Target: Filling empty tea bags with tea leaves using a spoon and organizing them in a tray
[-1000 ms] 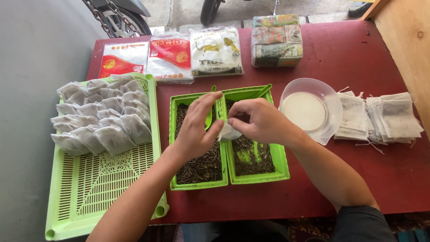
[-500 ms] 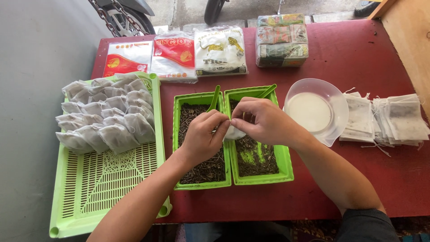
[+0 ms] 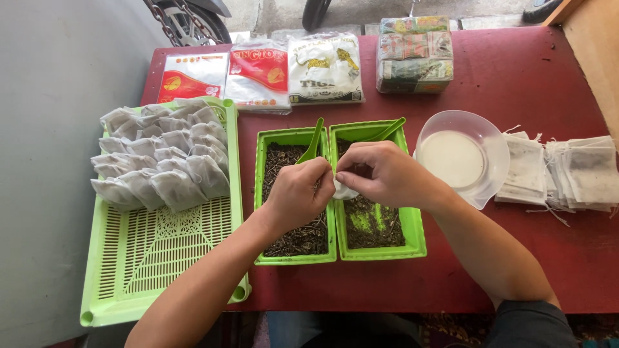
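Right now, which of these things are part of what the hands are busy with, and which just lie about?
In use:
left hand
right hand
small white bag pinched between both
two green tubs of dark loose leaves
green scoops

Lying about:
filled bags on green tray
empty bags
clear bowl
packets

- The small white pouch [image 3: 343, 191] is largely covered by the fingers [image 3: 351, 177] of both hands.
- The wheels [image 3: 190, 19] are cut off by the top edge.
- The counter [image 3: 516, 71] is cropped at its right side.
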